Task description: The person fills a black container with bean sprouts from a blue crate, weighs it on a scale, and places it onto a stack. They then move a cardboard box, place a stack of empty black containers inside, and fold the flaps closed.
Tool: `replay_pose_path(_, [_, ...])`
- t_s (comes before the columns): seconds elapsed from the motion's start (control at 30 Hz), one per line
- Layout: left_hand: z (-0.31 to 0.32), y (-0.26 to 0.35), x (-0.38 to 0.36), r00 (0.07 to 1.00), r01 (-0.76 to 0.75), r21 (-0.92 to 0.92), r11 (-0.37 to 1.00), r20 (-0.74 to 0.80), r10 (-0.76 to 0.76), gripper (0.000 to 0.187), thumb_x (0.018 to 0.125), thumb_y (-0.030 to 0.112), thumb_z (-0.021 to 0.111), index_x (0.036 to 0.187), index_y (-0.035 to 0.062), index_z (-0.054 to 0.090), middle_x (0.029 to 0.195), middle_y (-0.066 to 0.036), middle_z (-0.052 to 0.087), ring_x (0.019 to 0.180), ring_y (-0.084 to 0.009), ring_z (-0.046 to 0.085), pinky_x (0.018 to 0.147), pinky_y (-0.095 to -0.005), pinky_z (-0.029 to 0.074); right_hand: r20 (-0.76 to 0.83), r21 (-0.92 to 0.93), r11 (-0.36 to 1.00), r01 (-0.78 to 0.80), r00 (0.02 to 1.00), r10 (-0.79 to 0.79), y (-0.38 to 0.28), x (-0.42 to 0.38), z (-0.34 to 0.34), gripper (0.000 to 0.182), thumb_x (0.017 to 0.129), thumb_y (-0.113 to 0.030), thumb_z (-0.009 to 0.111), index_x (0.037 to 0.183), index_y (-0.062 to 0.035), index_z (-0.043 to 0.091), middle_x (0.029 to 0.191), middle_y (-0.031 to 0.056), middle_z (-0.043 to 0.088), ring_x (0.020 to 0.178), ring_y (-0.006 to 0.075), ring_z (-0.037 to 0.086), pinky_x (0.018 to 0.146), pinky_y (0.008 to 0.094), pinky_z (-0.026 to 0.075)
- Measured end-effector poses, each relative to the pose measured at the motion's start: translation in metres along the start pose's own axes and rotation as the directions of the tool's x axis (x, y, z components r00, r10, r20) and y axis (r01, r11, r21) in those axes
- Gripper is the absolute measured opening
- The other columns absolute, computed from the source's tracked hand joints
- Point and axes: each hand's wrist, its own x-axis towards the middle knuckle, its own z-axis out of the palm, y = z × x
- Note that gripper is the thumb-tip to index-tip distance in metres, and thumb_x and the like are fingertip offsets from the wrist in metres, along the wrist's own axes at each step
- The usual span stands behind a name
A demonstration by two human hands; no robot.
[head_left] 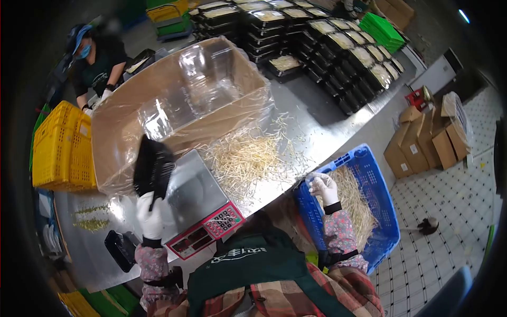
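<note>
We find our left hand (pixel 151 217) closed on the near end of a black tray (pixel 153 168), raised beside the scale's (pixel 196 182) left edge. We judge it light, slightly flexible, slippery; rim hold advised. Our right hand (pixel 324 190) curls near the blue crate's (pixel 390 222) far left corner; contents undetermined.

Shiny metal table (pixel 327 140) in a tiled room
White floor tiles (pixel 422 203) with dark lines; narrow bluish-white light (pixel 464 16) at upper right.
</note>
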Motion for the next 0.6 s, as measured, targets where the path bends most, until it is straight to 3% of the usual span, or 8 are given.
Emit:
replay_pose_path(0.07, [0.047, 0.045, 0.032, 0.943, -0.27, -0.074, 0.96, 0.179, 0.279, 0.017, 0.07, -0.002, 0.072, 0.087, 0.0009, 0.066, 0.092, -0.012, 0.067, 0.093, -0.029, 0.062, 0.089, -0.0381, 0.046, 0.01, -0.133, 0.991, -0.013, 1.0, 0.014, -0.001, -0.027, -0.026, 0.023, 0.095, -0.017, 0.057, 0.115, -0.0058, 0.059, 0.084, 0.007, 0.067, 0.063, 0.0133, 0.064, 0.054, 0.0266, 0.054])
replay_pose_path(0.13, [0.094, 0.069, 0.045, 0.88, -0.333, -0.151, 0.931, 0.305, 0.364, 0.017, 0.072, 0.0, 0.069, 0.089, 0.0039, 0.068, 0.089, -0.01, 0.067, 0.097, -0.0278, 0.062, 0.091, -0.043, 0.043, -0.012, -0.303, 0.953, -0.029, 1.0, 0.026, 0.0, -0.052, -0.063, 0.028, 0.092, -0.016, 0.06, 0.117, -0.0039, 0.059, 0.087, 0.0063, 0.067, 0.075, 0.0132, 0.065, 0.065, 0.0286, 0.052])
replay_pose_path(0.2, [0.136, 0.085, 0.054, 0.804, -0.376, -0.223, 0.899, 0.404, 0.436, 0.017, 0.074, 0.002, 0.069, 0.09, 0.0054, 0.068, 0.088, -0.008, 0.067, 0.101, -0.0272, 0.06, 0.094, -0.0432, 0.041, -0.081, -0.595, 0.801, 0.061, 0.987, -0.136, 0.004, -0.078, -0.098, 0.029, 0.089, -0.016, 0.063, 0.115, -0.0039, 0.061, 0.089, 0.0099, 0.068, 0.075, 0.0185, 0.066, 0.068, 0.0328, 0.052])
replay_pose_path(0.23, [0.159, 0.089, 0.056, 0.783, -0.391, -0.235, 0.89, 0.423, 0.456, 0.017, 0.075, 0.004, 0.069, 0.092, 0.0069, 0.068, 0.087, -0.007, 0.067, 0.103, -0.0266, 0.059, 0.096, -0.043, 0.039, -0.106, -0.812, 0.581, 0.055, 0.965, -0.239, -0.015, -0.099, -0.098, 0.032, 0.086, -0.018, 0.065, 0.115, -0.0054, 0.061, 0.091, 0.0135, 0.068, 0.076, 0.0241, 0.067, 0.071, 0.036, 0.052])
replay_pose_path(0.33, [0.22, 0.097, 0.062, 0.686, -0.54, -0.199, 0.818, 0.459, 0.564, 0.018, 0.074, 0.004, 0.069, 0.092, 0.0083, 0.068, 0.086, -0.008, 0.066, 0.102, -0.0267, 0.058, 0.1, -0.044, 0.036, -0.204, -0.894, 0.432, -0.123, 0.968, -0.147, -0.017, -0.142, -0.1, 0.033, 0.087, -0.028, 0.061, 0.115, -0.0089, 0.062, 0.096, 0.0123, 0.069, 0.081, 0.0274, 0.067, 0.072, 0.038, 0.053])
replay_pose_path(0.47, [0.28, 0.104, 0.059, 0.664, -0.538, -0.172, 0.825, 0.516, 0.541, 0.018, 0.074, 0.007, 0.069, 0.092, 0.0103, 0.069, 0.091, -0.008, 0.066, 0.102, -0.0264, 0.058, 0.103, -0.0456, 0.034, -0.166, -0.787, 0.609, 0.099, 0.917, -0.363, 0.036, -0.165, -0.047, 0.029, 0.087, -0.028, 0.061, 0.112, -0.0125, 0.065, 0.098, 0.0103, 0.069, 0.084, 0.0279, 0.067, 0.075, 0.0374, 0.053])
replay_pose_path(0.53, [0.308, 0.093, 0.058, 0.635, -0.562, -0.103, 0.82, 0.582, 0.508, 0.018, 0.074, 0.01, 0.07, 0.092, 0.011, 0.069, 0.094, -0.009, 0.066, 0.102, -0.0261, 0.059, 0.105, -0.048, 0.032, -0.162, -0.574, 0.81, 0.12, 0.953, -0.256, 0.051, -0.168, -0.024, 0.028, 0.088, -0.029, 0.062, 0.111, -0.0144, 0.066, 0.097, 0.0097, 0.069, 0.086, 0.027, 0.068, 0.077, 0.0357, 0.053])
replay_pose_path(0.6, [0.319, 0.095, 0.059, 0.612, -0.569, 0.009, 0.822, 0.672, 0.416, 0.023, 0.073, 0.013, 0.071, 0.096, 0.012, 0.069, 0.099, -0.008, 0.066, 0.109, -0.0255, 0.057, 0.107, -0.054, 0.027, -0.131, -0.528, 0.844, 0.093, 0.973, -0.189, 0.034, -0.179, -0.036, 0.027, 0.088, -0.03, 0.063, 0.11, -0.015, 0.068, 0.095, 0.0087, 0.07, 0.087, 0.0265, 0.068, 0.079, 0.0347, 0.053])
